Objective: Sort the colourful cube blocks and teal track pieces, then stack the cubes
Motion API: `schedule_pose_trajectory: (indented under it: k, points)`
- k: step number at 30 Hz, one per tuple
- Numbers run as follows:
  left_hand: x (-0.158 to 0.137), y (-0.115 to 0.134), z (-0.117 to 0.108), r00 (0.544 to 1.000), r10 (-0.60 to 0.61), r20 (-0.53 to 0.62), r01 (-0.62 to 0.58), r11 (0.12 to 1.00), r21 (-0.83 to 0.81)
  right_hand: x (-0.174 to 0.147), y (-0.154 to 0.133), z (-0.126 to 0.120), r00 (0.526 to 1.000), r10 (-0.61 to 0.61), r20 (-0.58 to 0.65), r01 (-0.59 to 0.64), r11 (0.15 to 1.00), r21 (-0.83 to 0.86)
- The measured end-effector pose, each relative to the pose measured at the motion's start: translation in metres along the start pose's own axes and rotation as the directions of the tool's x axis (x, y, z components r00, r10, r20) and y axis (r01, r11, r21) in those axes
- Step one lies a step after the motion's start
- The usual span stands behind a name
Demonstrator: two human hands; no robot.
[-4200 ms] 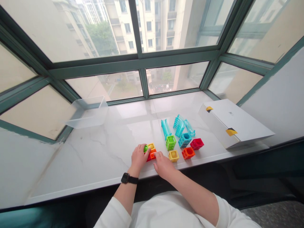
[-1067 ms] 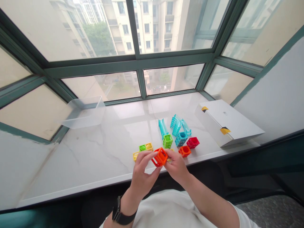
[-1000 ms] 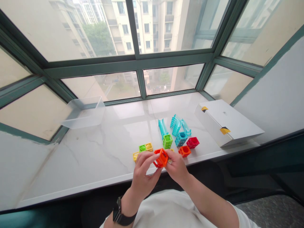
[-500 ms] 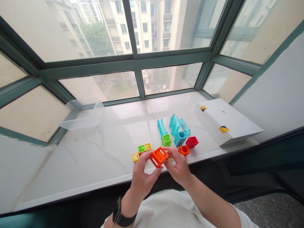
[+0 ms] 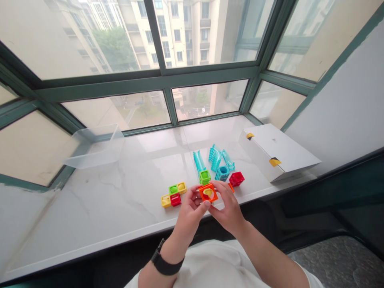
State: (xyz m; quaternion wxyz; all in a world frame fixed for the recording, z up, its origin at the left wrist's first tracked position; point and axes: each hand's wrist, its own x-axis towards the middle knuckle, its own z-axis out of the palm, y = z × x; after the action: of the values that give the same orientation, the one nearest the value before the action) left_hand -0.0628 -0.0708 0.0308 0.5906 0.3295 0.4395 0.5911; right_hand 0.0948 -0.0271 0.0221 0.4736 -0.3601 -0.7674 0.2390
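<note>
Between my left hand and my right hand is an orange open-frame toy block, gripped by the fingers of both. Its round hole faces up, and yellow and red show through it. Just beyond it stand a green block and a blue block. A red block is to the right, and part of another orange block peeks out behind my right fingers. Left of my hands sits a cluster with a green block, two yellow blocks and a red block.
Clear turquoise track pieces lie behind the blocks. A white box with yellow-black tabs stands at the right. On the left is a translucent plastic bin. Windows border the marble-look sill, whose front edge runs close to my body.
The orange block has been turned so its round hole faces me, and both hands have shifted slightly right over the sill. The view has moved a little, uncovering the red block in the left cluster.
</note>
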Motion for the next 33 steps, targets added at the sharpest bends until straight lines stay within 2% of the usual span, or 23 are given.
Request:
schedule_pose_trajectory:
  k: [8,13,17,21,25,33]
  points:
    - [0.026,-0.025,0.024,0.993,-0.028,0.111,0.016,0.994,0.106,-0.006,0.027,-0.018,0.997,0.056,-0.058,-0.063,0.991,-0.118]
    - [0.037,-0.031,0.03,0.989,-0.055,0.14,0.005,0.941,0.338,-0.014,0.047,-0.026,0.99,0.103,-0.092,-0.117,0.98,-0.162]
    - [0.041,-0.026,0.029,0.977,0.022,0.212,-0.139,0.819,0.556,-0.021,0.059,-0.033,0.984,0.135,-0.114,-0.155,0.969,-0.191]
    - [0.046,-0.03,0.026,0.957,0.105,0.272,-0.27,0.668,0.693,-0.026,0.068,-0.04,0.972,0.184,-0.145,-0.212,0.955,-0.206]
    - [0.052,-0.042,0.029,0.932,0.161,0.325,-0.36,0.517,0.776,-0.029,0.075,-0.046,0.961,0.216,-0.171,-0.25,0.946,-0.208]
    - [0.067,-0.066,0.038,0.892,0.162,0.422,-0.448,0.181,0.876,-0.035,0.085,-0.053,0.949,0.239,-0.207,-0.279,0.94,-0.196]
